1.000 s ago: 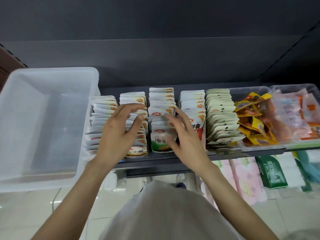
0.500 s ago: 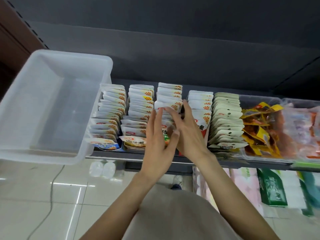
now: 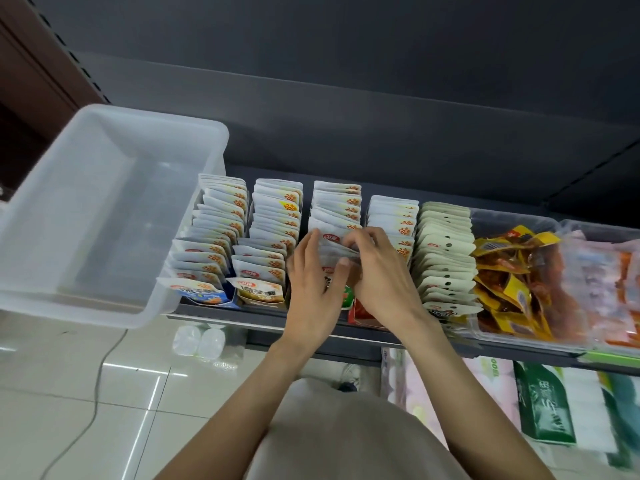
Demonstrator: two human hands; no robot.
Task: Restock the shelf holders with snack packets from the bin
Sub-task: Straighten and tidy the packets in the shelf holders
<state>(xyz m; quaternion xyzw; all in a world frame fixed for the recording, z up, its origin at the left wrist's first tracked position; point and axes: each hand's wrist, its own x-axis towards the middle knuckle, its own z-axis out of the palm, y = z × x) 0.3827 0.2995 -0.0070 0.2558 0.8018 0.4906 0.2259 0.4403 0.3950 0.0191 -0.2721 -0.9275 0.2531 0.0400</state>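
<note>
Both hands are in at the third row of white snack packets (image 3: 337, 206), counting from the clear plastic bin (image 3: 104, 216). The left hand (image 3: 313, 289) lies against the near packets of that row, fingers fairly straight and spread, thumb up by the packet tops. The right hand (image 3: 377, 275) is curled over from the far side, fingertips pinching the tops of those same packets. The bin sits at the left end of the dark grey metal shelf (image 3: 381, 336), and it looks empty. Just beside the bin stand two more full rows of white packets (image 3: 221, 233), then the worked row, then two further rows (image 3: 445, 258). Farthest from the bin, a clear tray (image 3: 512, 220) holds loose yellow-and-orange packets (image 3: 509, 271).
</note>
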